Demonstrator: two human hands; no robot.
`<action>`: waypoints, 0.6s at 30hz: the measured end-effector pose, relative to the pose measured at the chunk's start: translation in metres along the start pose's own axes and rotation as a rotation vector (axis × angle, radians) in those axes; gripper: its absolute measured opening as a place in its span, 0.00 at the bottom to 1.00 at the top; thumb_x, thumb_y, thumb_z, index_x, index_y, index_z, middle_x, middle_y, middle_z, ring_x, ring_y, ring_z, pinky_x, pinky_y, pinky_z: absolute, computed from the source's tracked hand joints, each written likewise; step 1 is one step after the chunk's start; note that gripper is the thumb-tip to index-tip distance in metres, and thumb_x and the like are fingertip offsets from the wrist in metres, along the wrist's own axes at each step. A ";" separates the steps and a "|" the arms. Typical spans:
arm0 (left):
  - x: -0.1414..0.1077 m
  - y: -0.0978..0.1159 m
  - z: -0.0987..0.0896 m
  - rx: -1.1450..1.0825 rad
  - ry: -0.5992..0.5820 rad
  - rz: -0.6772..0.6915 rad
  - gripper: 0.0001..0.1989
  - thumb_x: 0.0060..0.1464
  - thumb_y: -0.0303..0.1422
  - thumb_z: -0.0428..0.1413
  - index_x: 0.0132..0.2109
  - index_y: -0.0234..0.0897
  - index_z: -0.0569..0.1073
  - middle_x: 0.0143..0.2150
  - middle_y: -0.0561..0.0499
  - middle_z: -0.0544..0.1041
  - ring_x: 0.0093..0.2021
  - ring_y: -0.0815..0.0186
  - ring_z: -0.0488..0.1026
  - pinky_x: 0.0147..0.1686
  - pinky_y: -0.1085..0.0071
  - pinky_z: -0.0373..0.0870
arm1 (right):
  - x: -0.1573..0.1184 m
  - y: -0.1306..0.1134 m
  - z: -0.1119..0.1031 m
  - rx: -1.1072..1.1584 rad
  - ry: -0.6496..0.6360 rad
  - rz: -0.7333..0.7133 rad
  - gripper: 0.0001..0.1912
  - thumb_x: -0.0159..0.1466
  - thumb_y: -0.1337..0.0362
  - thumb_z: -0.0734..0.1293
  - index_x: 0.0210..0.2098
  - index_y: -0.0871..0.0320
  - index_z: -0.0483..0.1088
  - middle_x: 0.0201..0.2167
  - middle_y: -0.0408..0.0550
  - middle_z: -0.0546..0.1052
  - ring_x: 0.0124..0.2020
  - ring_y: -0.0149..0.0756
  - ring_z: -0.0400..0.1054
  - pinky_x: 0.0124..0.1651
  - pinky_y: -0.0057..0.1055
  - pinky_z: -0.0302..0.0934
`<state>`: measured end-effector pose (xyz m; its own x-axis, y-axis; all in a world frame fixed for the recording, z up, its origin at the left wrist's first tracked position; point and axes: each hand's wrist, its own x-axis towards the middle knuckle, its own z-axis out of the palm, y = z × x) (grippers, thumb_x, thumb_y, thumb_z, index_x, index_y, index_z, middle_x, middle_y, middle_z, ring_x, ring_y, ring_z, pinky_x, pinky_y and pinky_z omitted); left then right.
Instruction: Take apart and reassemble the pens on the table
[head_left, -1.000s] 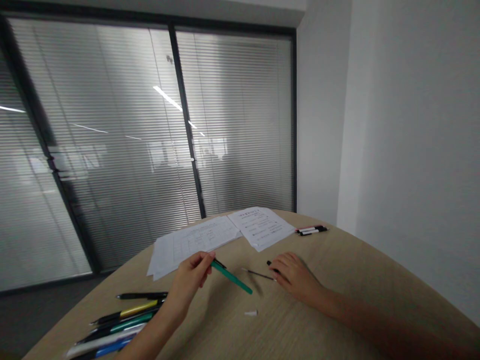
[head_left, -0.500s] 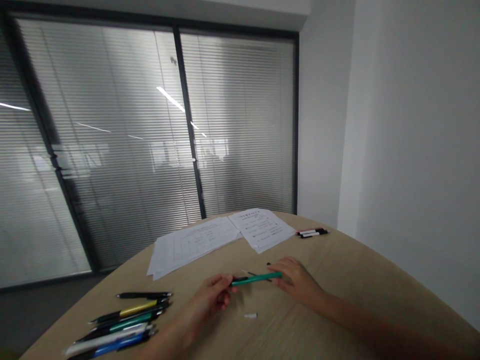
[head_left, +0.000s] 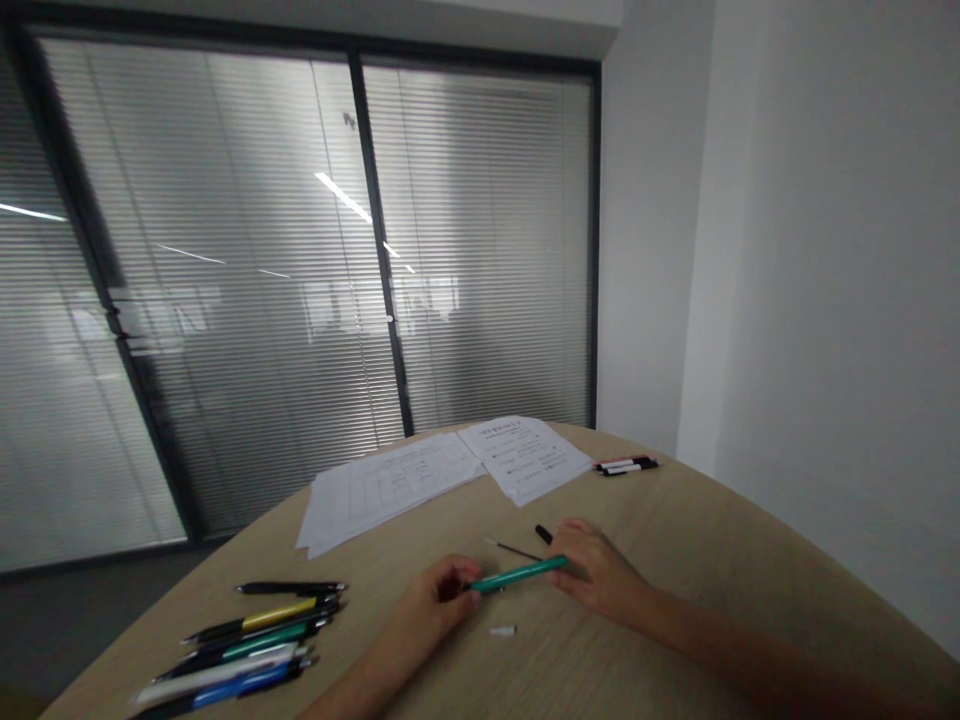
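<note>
My left hand is closed, its thumb and fingers pinching the left end of a green pen barrel. The barrel's right end lies in the closed fingers of my right hand, tilted slightly up that way. Just beyond it, a thin dark pen refill with a pale tip runs toward my right fingers. A short black pen part shows beside the right knuckles; whether the hand touches it I cannot tell. Nearer me, a small white piece lies on the wooden table.
Several pens, black, yellow, green, white and blue, lie side by side at the left. Printed sheets cover the far side, with a few black-and-white pens right of them. Glass panels with blinds stand behind the table.
My left fingers have turned and closed over the barrel's left end, where a black piece showed before. The barrel has come slightly lower and nearer. More of the refill and the black part shows.
</note>
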<state>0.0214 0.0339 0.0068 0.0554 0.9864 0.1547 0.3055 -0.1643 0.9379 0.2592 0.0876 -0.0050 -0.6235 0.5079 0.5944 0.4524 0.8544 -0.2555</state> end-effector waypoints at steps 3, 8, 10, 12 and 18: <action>-0.006 0.004 0.001 0.239 -0.014 0.104 0.09 0.39 0.29 0.57 0.33 0.38 0.75 0.28 0.52 0.73 0.30 0.63 0.69 0.32 0.71 0.63 | -0.001 -0.004 0.001 -0.051 -0.050 -0.049 0.07 0.60 0.63 0.60 0.30 0.56 0.68 0.27 0.45 0.74 0.34 0.35 0.66 0.50 0.37 0.54; -0.015 0.018 0.004 0.487 -0.096 0.256 0.09 0.48 0.33 0.53 0.34 0.41 0.77 0.30 0.49 0.74 0.33 0.62 0.69 0.36 0.71 0.62 | -0.001 -0.001 0.003 -0.041 -0.051 0.016 0.05 0.59 0.64 0.62 0.34 0.55 0.69 0.31 0.45 0.76 0.36 0.35 0.67 0.50 0.37 0.54; -0.014 0.019 0.003 0.453 -0.064 0.240 0.09 0.48 0.33 0.53 0.34 0.40 0.77 0.29 0.48 0.73 0.33 0.62 0.69 0.35 0.71 0.63 | 0.000 0.002 0.004 -0.019 -0.024 0.108 0.07 0.57 0.65 0.63 0.37 0.55 0.69 0.31 0.45 0.76 0.37 0.36 0.67 0.48 0.37 0.57; -0.011 0.016 0.001 0.375 0.001 0.200 0.09 0.48 0.34 0.52 0.32 0.39 0.77 0.29 0.48 0.74 0.32 0.61 0.69 0.33 0.70 0.63 | 0.001 0.004 0.004 -0.014 -0.002 0.180 0.09 0.56 0.66 0.64 0.38 0.56 0.69 0.29 0.45 0.76 0.37 0.37 0.67 0.47 0.37 0.57; -0.002 0.004 -0.005 0.125 0.122 0.026 0.11 0.43 0.39 0.53 0.30 0.37 0.73 0.26 0.52 0.73 0.31 0.61 0.68 0.34 0.69 0.62 | 0.000 -0.003 0.004 -0.089 -0.147 -0.042 0.07 0.58 0.65 0.62 0.36 0.55 0.69 0.32 0.45 0.76 0.38 0.36 0.67 0.52 0.40 0.51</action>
<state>0.0178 0.0318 0.0119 -0.0486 0.9739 0.2218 0.4214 -0.1814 0.8886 0.2558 0.0852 -0.0072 -0.7269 0.4876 0.4836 0.4740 0.8658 -0.1605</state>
